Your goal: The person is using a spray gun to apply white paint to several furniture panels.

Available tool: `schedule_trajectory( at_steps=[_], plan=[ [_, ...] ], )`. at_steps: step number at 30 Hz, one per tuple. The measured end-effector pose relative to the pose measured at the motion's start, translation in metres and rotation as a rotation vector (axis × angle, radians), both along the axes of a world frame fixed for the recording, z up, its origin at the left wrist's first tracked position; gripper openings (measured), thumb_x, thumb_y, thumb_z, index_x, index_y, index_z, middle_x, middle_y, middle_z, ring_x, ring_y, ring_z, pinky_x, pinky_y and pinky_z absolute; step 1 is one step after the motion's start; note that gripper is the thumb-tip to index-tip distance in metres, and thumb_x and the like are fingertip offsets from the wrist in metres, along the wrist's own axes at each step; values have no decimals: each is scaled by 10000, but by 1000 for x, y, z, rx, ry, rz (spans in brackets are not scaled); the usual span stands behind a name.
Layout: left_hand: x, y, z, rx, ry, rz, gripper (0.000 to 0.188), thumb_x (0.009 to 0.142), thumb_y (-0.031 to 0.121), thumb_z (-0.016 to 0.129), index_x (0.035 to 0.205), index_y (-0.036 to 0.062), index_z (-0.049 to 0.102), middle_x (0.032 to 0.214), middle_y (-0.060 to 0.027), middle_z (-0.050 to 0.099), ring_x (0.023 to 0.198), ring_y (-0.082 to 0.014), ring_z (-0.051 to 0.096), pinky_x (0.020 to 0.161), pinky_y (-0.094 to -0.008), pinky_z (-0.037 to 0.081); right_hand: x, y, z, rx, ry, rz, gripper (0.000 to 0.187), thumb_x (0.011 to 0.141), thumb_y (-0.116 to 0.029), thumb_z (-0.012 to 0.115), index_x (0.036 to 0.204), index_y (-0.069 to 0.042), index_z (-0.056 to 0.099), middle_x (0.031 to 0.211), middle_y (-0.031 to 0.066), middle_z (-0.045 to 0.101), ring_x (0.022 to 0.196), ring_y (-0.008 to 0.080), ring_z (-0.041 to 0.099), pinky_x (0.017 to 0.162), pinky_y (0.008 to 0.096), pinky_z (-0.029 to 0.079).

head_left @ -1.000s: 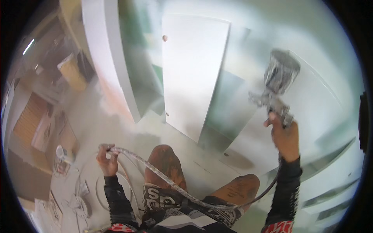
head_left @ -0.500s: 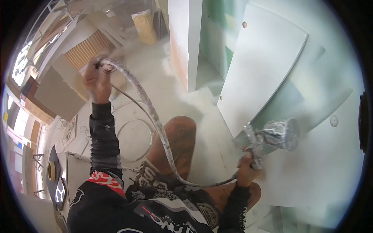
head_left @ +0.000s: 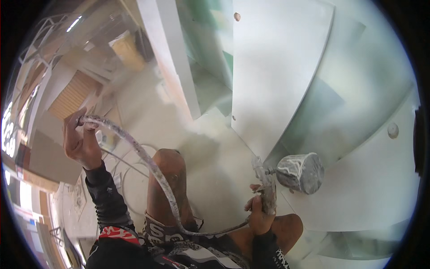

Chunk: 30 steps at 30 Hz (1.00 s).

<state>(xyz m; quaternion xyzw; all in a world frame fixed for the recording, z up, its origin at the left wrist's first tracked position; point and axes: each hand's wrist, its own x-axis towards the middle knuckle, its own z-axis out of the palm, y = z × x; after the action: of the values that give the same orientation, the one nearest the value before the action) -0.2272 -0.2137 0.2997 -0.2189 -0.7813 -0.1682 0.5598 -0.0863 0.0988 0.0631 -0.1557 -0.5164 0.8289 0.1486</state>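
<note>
In my right hand (head_left: 260,213) is a paint-spattered spray gun (head_left: 268,193), its grip wrapped by my fingers. A round metal paint cup (head_left: 300,172), streaked white and grey, sticks out from the gun's right side. From the gun's lower end a paint-crusted hose (head_left: 154,168) runs over my lap and arcs up to the left. My raised left hand (head_left: 83,139) is closed round that hose. Beyond the gun stands a white curved panel (head_left: 280,67) with two small holes near its left edge.
Another white panel (head_left: 358,193) with a round hole lies at the right. A narrow white upright board (head_left: 168,54) stands left of the curved panel. Loops of thin hose (head_left: 127,172) lie on the floor by my knee. Far left are a slatted wooden piece (head_left: 74,94) and a yellowish block (head_left: 127,49).
The view has turned, so the panels sit further left. My left hand, still on the hose, appears lower and further left. The spray gun appears lower and left, its cup tilted differently.
</note>
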Motion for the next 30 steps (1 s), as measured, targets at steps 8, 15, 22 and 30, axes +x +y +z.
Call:
schedule_trajectory(
  at_steps=[8, 15, 22, 30],
  plan=[
    [-168, -77, -93, 180, -309, -35, 267, 915, 202, 555, 1005, -43, 613, 899, -24, 564, 819, -133, 509, 776, -269, 425, -52, -36, 17, 415, -252, -123, 449, 913, -24, 515, 1351, 51, 443, 1028, 119, 647, 833, 154, 618, 769, 258, 480],
    [-289, -160, -141, 434, -455, 69, 284, 906, 168, 621, 1066, -66, 634, 974, -148, 671, 869, -219, 611, 800, -351, 490, -77, -72, 23, 108, -586, -699, 248, 928, -70, 554, 1140, 52, 592, 977, 128, 675, 899, 172, 634, 825, 307, 474],
    [-382, -172, -138, 437, -358, -230, 377, 851, 345, 715, 845, -20, 618, 759, -111, 611, 681, -215, 539, 631, -347, 442, -101, -79, -58, 571, -937, -1309, 308, 933, -184, 570, 1118, 61, 598, 1002, 228, 671, 951, 357, 653, 822, 381, 487],
    [-379, -208, -69, 129, -220, -135, 546, 786, 506, 751, 687, 6, 554, 567, -22, 511, 493, -141, 433, 471, -301, 367, -97, -46, -61, 566, -1031, -1533, 329, 913, -166, 539, 1179, 23, 577, 1010, 256, 651, 957, 428, 616, 811, 455, 489]
  ],
)
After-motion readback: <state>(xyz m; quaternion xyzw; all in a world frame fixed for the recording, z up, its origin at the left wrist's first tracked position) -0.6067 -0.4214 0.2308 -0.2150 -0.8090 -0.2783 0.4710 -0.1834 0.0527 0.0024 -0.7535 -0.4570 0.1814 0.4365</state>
